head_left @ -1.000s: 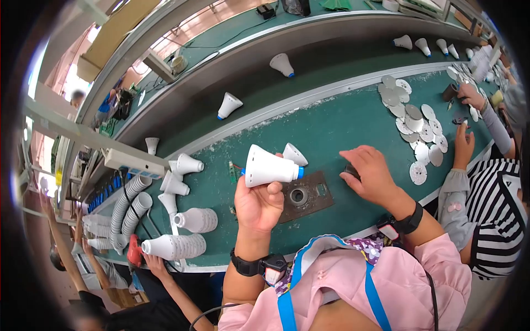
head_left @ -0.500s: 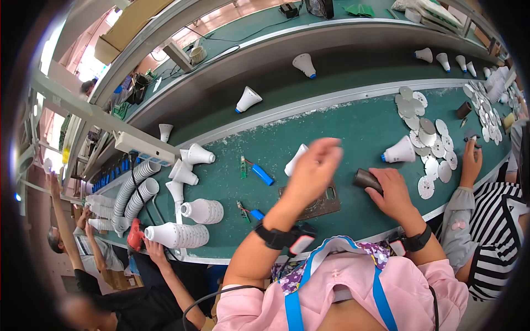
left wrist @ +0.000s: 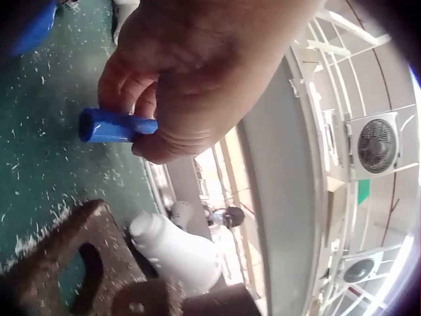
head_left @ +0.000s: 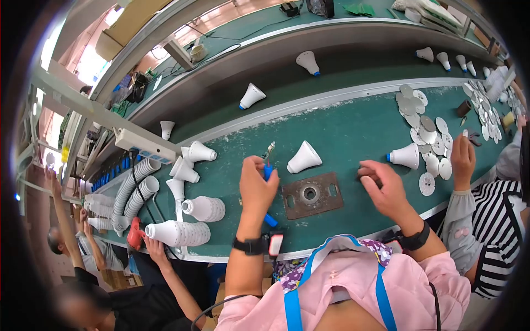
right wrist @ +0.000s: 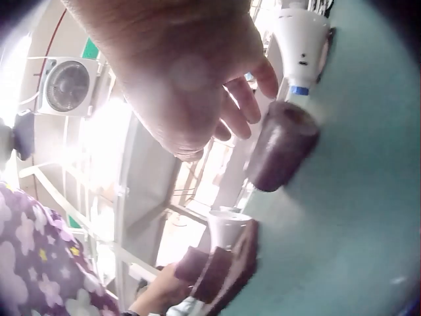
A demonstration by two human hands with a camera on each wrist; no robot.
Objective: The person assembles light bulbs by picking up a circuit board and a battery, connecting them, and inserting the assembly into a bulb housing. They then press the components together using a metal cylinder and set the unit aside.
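Observation:
My left hand point(head_left: 258, 187) pinches a blue cylindrical battery point(left wrist: 108, 126) between thumb and fingers, and a small circuit board point(head_left: 269, 149) on wires sticks up from it. A second blue battery point(head_left: 270, 220) lies near that wrist. My right hand point(head_left: 383, 187) is over the table with loosely bent fingers, its fingertips right at a dark hollow cylinder point(right wrist: 283, 146); in the head view the hand mostly hides this cylinder. Between the hands are a brown metal plate with a round socket point(head_left: 330, 205) and a white cone-shaped lamp housing point(head_left: 303, 157) lying beyond it.
A white housing with a blue end point(head_left: 406, 156) lies right of my right hand, near scattered metal discs point(head_left: 427, 183). Stacked housings point(head_left: 179, 234) and grey hoses point(head_left: 141, 201) are at left. People work on both sides; more housings lie in the channel behind.
My left hand put a blue-ended white housing down at the right, then moved back left and took a blue battery with its board. The right hand has loosened from the dark cylinder.

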